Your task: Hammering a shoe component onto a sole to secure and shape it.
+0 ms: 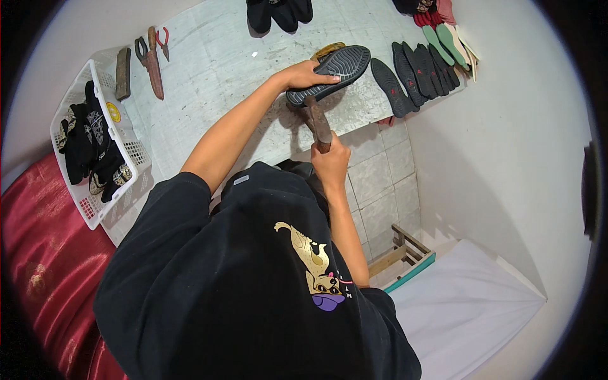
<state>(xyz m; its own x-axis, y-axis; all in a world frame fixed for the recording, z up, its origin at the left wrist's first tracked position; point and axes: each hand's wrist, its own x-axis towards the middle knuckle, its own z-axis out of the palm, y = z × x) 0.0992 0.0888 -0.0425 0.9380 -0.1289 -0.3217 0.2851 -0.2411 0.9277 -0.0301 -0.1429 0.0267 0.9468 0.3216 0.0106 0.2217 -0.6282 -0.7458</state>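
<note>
My left hand [305, 76] is closed around a shoe [345, 65], its thumb lying across the black ridged sole, which faces up. Something yellowish-brown [329, 49] shows behind the shoe's far edge; I cannot make out whether it is part of it. In my right hand [331, 163] is the handle of a hammer [320, 120] with a dark, worn head. The hammer's head is at the near end of the sole; whether it touches cannot be told. Both hands are over the near edge of the whitish worktable [221, 69].
Several black soles [389, 87] lie in a row at the right, with green insoles [451, 43] beyond. Black shoes [278, 14] stand at the back. Left are a sheathed knife [152, 69], red pliers [163, 44], scissors [140, 47] and a white basket [136, 152] of black-and-gold shoe pieces.
</note>
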